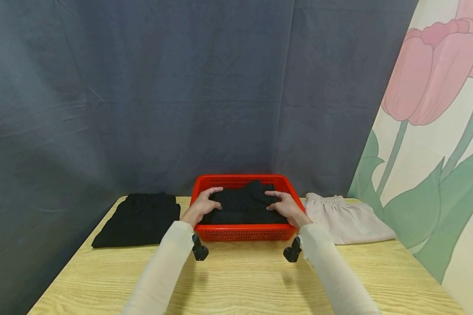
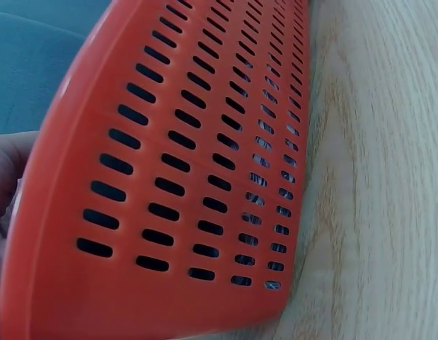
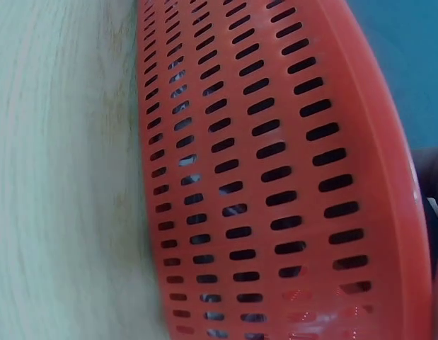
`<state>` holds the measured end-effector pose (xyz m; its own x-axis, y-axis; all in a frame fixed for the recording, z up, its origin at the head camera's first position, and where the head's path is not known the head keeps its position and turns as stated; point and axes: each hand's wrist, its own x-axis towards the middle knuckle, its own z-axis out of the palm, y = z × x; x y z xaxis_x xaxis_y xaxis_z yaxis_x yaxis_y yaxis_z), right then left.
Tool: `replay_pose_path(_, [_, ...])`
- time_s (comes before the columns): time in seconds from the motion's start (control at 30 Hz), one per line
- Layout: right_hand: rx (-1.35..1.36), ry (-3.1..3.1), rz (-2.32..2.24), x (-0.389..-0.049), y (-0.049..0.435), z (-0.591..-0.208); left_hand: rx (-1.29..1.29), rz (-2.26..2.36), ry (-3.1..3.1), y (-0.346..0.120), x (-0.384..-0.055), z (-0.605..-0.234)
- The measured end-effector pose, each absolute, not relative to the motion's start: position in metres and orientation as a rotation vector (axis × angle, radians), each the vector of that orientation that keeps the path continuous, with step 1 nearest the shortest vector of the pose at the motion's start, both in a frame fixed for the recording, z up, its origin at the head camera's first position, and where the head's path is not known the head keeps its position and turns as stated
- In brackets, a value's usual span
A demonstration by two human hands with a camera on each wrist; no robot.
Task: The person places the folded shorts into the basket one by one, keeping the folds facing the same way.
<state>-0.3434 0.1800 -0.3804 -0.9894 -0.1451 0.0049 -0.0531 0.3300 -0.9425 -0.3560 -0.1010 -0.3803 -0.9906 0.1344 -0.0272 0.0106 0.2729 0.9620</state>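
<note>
"Where was the black cloth (image 1: 240, 204)?"

"Inside the red basket (image 1: 248, 235), likely soft and light, best gripped at both ends; left hand (image 1: 202, 207) and right hand (image 1: 287, 206) reached in, thumbs apart from fingers."

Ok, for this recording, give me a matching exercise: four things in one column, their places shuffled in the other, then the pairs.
Things:
1. basket
2. pale cloth
3. curtain
4. tulip picture

Places:
a. right of the basket
b. on the wall at far right
c. on the table, holding black cloth
d. hanging behind the table

Pairs: 1-c, 2-a, 3-d, 4-b
</note>
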Motion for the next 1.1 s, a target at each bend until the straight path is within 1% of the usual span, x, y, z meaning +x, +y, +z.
replay_pose_path(0.53, [-0.140, 2.543, -1.699, -0.3437, 0.1774, -0.3835, 0.126, 1.751, 2.460, -0.1007, -0.3545, -0.3851])
replay_pose_path(1.1, [-0.220, 2.728, -1.502, -0.3404, 0.1784, -0.3816, 0.117, 1.641, 2.546, -0.0960, -0.3519, -0.3859])
